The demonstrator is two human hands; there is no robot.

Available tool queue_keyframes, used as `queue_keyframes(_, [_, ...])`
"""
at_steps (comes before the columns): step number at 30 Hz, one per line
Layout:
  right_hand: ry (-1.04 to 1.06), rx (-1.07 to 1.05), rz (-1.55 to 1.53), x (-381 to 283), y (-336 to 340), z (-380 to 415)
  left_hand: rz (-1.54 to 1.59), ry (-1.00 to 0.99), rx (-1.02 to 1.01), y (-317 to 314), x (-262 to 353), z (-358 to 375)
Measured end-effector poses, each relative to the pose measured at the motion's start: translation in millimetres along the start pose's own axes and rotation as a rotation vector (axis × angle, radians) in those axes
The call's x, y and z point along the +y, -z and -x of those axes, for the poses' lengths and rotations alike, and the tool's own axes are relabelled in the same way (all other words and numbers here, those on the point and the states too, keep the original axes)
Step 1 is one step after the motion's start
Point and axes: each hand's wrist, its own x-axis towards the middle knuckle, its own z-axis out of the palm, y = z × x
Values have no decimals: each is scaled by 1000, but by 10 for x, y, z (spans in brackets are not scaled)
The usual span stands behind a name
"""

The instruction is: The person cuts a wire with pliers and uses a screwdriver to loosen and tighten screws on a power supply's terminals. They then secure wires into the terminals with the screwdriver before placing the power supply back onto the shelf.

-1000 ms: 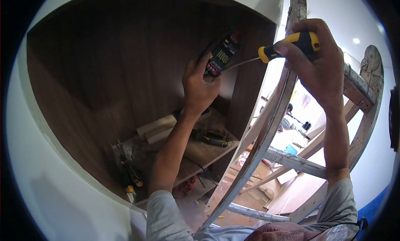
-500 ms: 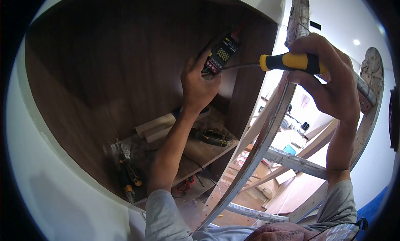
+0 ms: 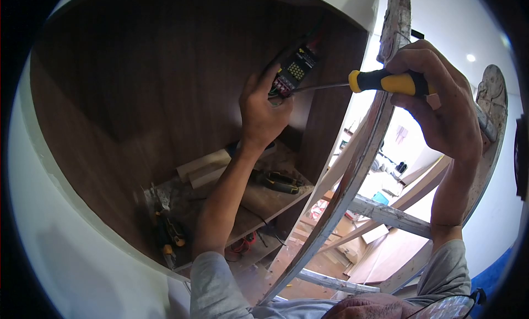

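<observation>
My left hand (image 3: pixel 264 112) is closed round the lower end of a black electrical module (image 3: pixel 297 68) with a perforated yellow patch, wires and a terminal row. My right hand (image 3: pixel 441 93) grips the yellow and black handle of a screwdriver (image 3: pixel 386 82). The thin shaft points left, and its tip meets the terminal end of the module beside my left fingertips. Dark wires run from the module's upper end.
A wooden shelf (image 3: pixel 264 206) below holds black and yellow pliers (image 3: pixel 280 182), wood strips (image 3: pixel 201 167) and more tools (image 3: pixel 168 233) at the left. Red wires (image 3: pixel 242 244) lie lower. A worn ladder (image 3: pixel 352 181) stands at the right, beside the cabinet opening.
The screwdriver handle has turned about its axis and shifted slightly right, with my right hand around it. My left hand and the module stay nearly in place.
</observation>
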Motion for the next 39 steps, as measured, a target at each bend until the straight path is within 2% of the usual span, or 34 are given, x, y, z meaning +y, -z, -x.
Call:
queue_keyframes(7, [-102, 46, 33, -122, 116, 51, -29, -12, 11, 9, 94, -17])
queue_keyframes(14, [-48, 60, 22, -110, 113, 54, -74, -97, -6, 14, 2, -25])
queue_keyframes(17, [-19, 77, 19, -89, 85, 51, 30, -41, -5, 2, 48, -21])
queue_keyframes(20, [0, 84, 39, -65, 65, 58, 51, -71, 6, -2, 38, -25])
queue_keyframes(35, [-24, 73, 48, -79, 56, 55, 54, 1, -15, -1, 43, -25])
queue_keyframes(39, [4, 69, 42, -49, 52, 46, 93, -40, 2, -31, -19, -19])
